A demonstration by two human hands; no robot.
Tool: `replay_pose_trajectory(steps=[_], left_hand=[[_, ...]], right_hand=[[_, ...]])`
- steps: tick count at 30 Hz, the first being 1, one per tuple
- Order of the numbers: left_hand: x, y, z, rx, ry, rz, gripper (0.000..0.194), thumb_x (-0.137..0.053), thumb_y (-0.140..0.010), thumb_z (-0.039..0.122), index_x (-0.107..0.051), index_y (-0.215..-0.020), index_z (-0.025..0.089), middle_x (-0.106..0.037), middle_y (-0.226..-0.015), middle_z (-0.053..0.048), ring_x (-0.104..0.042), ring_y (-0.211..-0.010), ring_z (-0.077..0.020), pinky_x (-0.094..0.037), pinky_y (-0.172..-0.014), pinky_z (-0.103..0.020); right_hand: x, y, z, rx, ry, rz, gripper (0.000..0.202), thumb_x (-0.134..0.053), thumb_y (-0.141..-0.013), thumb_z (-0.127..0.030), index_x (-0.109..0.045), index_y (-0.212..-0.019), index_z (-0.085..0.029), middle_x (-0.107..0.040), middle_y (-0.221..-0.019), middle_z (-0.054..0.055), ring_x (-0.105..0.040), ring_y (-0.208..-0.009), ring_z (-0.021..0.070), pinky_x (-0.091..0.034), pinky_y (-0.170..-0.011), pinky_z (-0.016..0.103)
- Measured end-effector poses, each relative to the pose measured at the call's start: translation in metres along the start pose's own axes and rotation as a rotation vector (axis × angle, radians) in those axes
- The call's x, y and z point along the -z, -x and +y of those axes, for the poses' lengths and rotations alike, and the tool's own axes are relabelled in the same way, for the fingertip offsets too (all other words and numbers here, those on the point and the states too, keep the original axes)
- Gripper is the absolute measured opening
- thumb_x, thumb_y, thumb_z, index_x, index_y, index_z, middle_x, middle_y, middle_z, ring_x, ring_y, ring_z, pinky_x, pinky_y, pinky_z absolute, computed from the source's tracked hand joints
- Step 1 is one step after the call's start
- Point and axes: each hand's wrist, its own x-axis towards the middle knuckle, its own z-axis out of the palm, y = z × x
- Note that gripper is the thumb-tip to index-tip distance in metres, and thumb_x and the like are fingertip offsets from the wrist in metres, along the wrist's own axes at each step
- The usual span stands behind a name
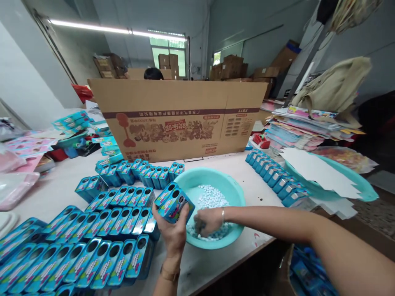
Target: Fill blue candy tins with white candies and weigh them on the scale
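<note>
Two small blue boxes (171,202) with round dark holes in their tops are held side by side in my left hand (174,230), tilted over the left rim of a turquoise basin (236,193). White and pale-blue pieces (212,196) lie in the basin. My right hand (210,222) is down among these pieces, its fingers curled and partly buried, so what it holds cannot be made out. Many similar blue boxes (117,263) stand in rows on the table to the left of my left hand.
A large cardboard sheet (173,96) stands upright behind the basin. More blue boxes (274,174) form a row at the right, beside a basin covered by white card (321,170). Stacked packaging (305,127) is farther right. A person's head (153,74) shows behind the cardboard.
</note>
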Motion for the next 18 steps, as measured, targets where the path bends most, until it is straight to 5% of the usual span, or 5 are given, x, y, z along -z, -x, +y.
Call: replay_pose_trajectory(steps=[3, 4, 8, 12, 18], left_hand=[[0.003, -0.008, 0.002, -0.074, -0.219, -0.207, 0.089, -0.081, -0.063, 0.040, -0.037, -0.137, 0.020, -0.057, -0.129, -0.013, -0.059, -0.115, -0.0291, -0.048, -0.099, -0.040], [0.003, -0.012, 0.005, -0.111, -0.318, -0.319, 0.085, -0.079, -0.063, 0.037, -0.039, -0.136, 0.019, -0.057, -0.130, -0.014, -0.057, -0.119, -0.0306, -0.045, -0.102, -0.042], [-0.010, -0.026, 0.024, -0.298, -0.879, -0.841, 0.078, -0.068, -0.060, 0.015, -0.043, -0.134, 0.018, -0.057, -0.131, -0.015, -0.050, -0.126, -0.0355, -0.036, -0.106, -0.048], [-0.037, -0.025, 0.030, -0.403, -1.321, -1.256, 0.068, -0.061, -0.057, 0.007, -0.052, -0.124, 0.019, -0.061, -0.122, -0.015, -0.056, -0.113, -0.0362, -0.040, -0.097, -0.050], [-0.051, -0.014, 0.011, -0.403, -1.412, -1.289, 0.065, -0.063, -0.060, 0.010, -0.049, -0.123, 0.015, -0.056, -0.124, -0.020, -0.054, -0.115, -0.0387, -0.044, -0.090, -0.050]], right_hand=[[0.054, 0.012, -0.010, -0.037, 0.369, -0.618, 0.020, -0.083, -0.037, -0.014, -0.068, -0.048, -0.022, -0.061, -0.050, -0.007, -0.052, -0.047, 0.0112, -0.043, -0.058, 0.024], [0.070, 0.012, -0.014, -0.043, 0.464, -0.685, 0.017, -0.082, -0.041, -0.016, -0.070, -0.051, -0.023, -0.063, -0.054, -0.006, -0.057, -0.053, 0.0130, -0.045, -0.061, 0.024], [0.102, 0.004, -0.022, -0.057, 0.665, -0.434, 0.020, -0.080, -0.058, -0.025, -0.076, -0.078, -0.023, -0.073, -0.090, 0.003, -0.066, -0.096, 0.0239, -0.047, -0.088, 0.030], [0.092, -0.001, -0.007, -0.161, 0.740, -0.218, 0.046, -0.076, -0.072, -0.031, -0.068, -0.116, -0.018, -0.066, -0.116, 0.017, -0.062, -0.111, 0.0350, -0.044, -0.098, 0.047], [0.063, -0.012, 0.023, -0.267, 0.631, 0.036, 0.042, -0.077, -0.075, -0.041, -0.067, -0.108, -0.016, -0.065, -0.117, 0.016, -0.064, -0.106, 0.0326, -0.048, -0.094, 0.051]])
